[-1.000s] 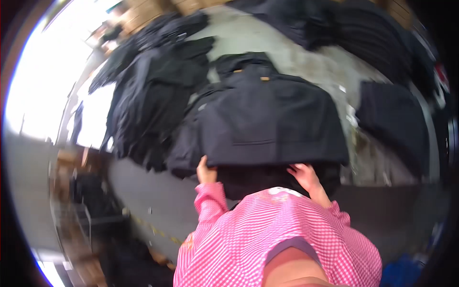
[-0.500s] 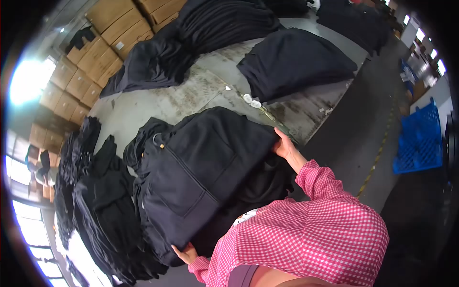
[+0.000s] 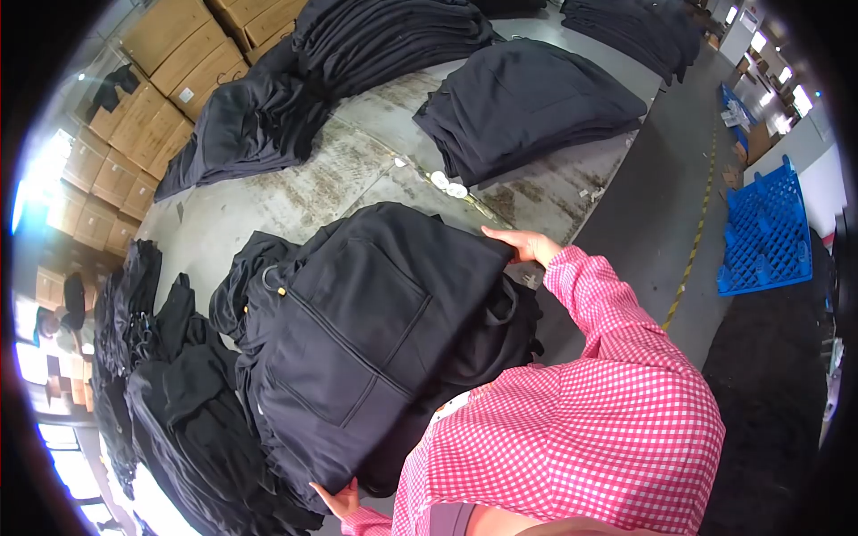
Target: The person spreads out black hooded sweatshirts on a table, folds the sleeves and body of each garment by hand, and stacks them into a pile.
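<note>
A dark zip-front garment [image 3: 357,313] lies across the grey surface [image 3: 250,210], its front facing up, and every place here is told from it. A zip runs down its middle between stitched pocket outlines, with a small orange tab [image 3: 281,291] near its collar end. More dark cloth lies beneath it and shows past its hem.

At the lower corner of the garment's hem is the left hand [image 3: 337,498], its visible fingers spread apart against the edge. At the hem's upper-right corner is the right hand [image 3: 525,246], the thumb stretched away and the other fingers partly hidden by the cloth. Whether either hand's fingers are clamped on the hem, I cannot tell. The person wears a pink-and-white checked top [image 3: 572,429], just beside the garment's hem.

Left of the garment, loose dark clothes [image 3: 192,402] lie crumpled. Above it in view are a slumped dark heap [image 3: 246,125], a long row of dark clothing [image 3: 393,45] and, towards the right, a folded dark stack [image 3: 536,112]. Small white round pieces [image 3: 447,185] lie between that stack and the garment. Brown cartons [image 3: 152,107] stand well apart from the garment, to its upper left; a blue plastic pallet [image 3: 769,228] is well apart to its right.
</note>
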### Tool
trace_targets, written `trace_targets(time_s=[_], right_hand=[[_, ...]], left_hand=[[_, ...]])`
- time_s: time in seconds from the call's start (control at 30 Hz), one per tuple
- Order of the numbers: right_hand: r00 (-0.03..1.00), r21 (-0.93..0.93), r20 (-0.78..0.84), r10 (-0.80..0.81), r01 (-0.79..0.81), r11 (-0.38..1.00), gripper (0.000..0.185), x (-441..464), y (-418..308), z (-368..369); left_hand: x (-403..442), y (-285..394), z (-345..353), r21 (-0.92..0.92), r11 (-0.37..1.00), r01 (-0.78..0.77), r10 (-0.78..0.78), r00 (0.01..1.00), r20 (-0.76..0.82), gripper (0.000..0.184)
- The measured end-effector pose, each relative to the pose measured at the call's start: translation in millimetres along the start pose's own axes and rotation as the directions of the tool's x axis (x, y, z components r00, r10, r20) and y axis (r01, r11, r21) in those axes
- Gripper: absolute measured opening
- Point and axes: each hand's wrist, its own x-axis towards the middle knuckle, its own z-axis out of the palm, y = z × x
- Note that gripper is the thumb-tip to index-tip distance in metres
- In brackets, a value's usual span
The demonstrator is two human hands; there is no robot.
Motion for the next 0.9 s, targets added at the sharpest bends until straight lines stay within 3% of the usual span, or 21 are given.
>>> trace_targets(time_s=[0.03,0.1,0.13,0.2,0.27,0.3,0.37,0.43,0.53,0.73,0.8,0.9], right_hand=[[0.998,-0.074,0.036,0.055,-0.052,0.996,0.052,5.5,1.4,7.9],[0.994,-0.082,0.037,0.104,-0.1,0.992,0.051,9.2,0.0,23.5],[0.992,-0.085,0.024,0.121,-0.118,0.989,0.051,8.1,-2.6,33.0],[0.989,-0.094,-0.005,0.149,-0.149,0.984,0.049,3.8,-10.0,51.6],[0.985,-0.105,-0.038,0.169,-0.172,0.979,0.048,-1.8,-18.6,67.6],[0.983,-0.102,-0.07,0.168,-0.175,0.979,0.048,-3.3,-23.0,73.1],[0.977,-0.097,-0.135,0.165,-0.179,0.979,0.047,-3.6,-29.2,77.9],[0.993,0.135,0.062,0.097,-0.105,0.985,0.043,2.1,-28.0,52.7],[0.992,-0.026,0.032,0.121,-0.12,0.992,0.042,6.5,-36.8,65.5],[0.994,-0.127,-0.05,0.093,-0.099,0.987,0.048,9.1,-51.4,88.1],[0.975,-0.474,-0.107,-0.196,0.124,0.872,0.045,26.1,-60.4,103.3],[0.812,-0.864,0.043,-0.582,0.323,0.387,0.043,58.0,-78.5,128.1]], left_hand=[[-17.9,7.5,-7.0,0.065,0.996,0.065,-0.062,0.997,-0.048,0.059],[-37.4,24.6,29.6,0.324,0.945,0.048,0.071,0.936,-0.346,0.067],[-33.8,31.3,26.2,0.289,0.951,0.111,-0.042,0.971,-0.236,0.074],[-60.0,55.6,85.1,0.384,0.844,0.374,-0.193,0.881,-0.433,0.073],[-22.5,54.4,66.9,0.3,0.897,0.326,-0.272,0.94,-0.207,0.068],[-9.5,52.2,70.0,0.265,0.932,0.248,-0.213,0.965,-0.156,0.058],[15.6,48.4,58.3,0.221,0.945,0.241,-0.222,0.969,-0.106,0.049],[23.9,44.3,60.9,0.162,0.96,0.23,-0.222,0.973,-0.064,0.048],[31.7,50.4,54.4,-0.016,0.98,0.197,-0.195,0.979,0.061,0.045],[32.0,57.7,66.8,-0.015,0.994,0.109,-0.109,0.994,0.023,0.042],[34.3,70.9,68.6,0.094,0.983,0.159,-0.154,0.987,-0.052,0.042],[41.1,77.5,64.0,0.175,0.96,0.218,-0.194,0.97,-0.144,0.043]])
